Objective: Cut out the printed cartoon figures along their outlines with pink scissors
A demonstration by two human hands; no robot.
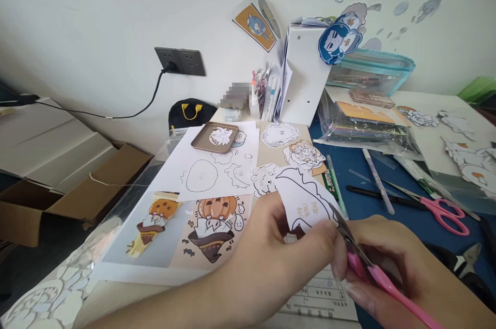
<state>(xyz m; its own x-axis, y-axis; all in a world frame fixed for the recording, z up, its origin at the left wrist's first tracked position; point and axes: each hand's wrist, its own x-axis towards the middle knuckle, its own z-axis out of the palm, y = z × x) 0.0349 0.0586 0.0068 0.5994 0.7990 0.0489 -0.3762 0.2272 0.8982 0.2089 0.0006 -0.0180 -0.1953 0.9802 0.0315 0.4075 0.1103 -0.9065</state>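
My left hand (pixel 287 246) is closed on a piece of white paper (pixel 308 202) with a black curved outline and some faint writing. A pair of pink-handled scissors (pixel 391 287) is gripped in my right hand (pixel 403 267), and the blades lie at the right edge of the paper, close to my left fingertips. Part of the handles is hidden by my right fingers. Under and behind the hands lie printed cut-out drawings (pixel 281 134) and a white sheet with outlined shapes (pixel 201 174). A colour print of pumpkin-headed figures (pixel 211 236) is left of my left hand.
A brown tray (pixel 197 138) holding paper scraps sits on the sheet. On the blue mat (pixel 360 163) at right lie a second pair of pink scissors (pixel 445 213), pens (pixel 377 179) and pliers (pixel 467 262). A white file holder (pixel 304 76) stands at the back; cardboard boxes (pixel 104 184) are at left.
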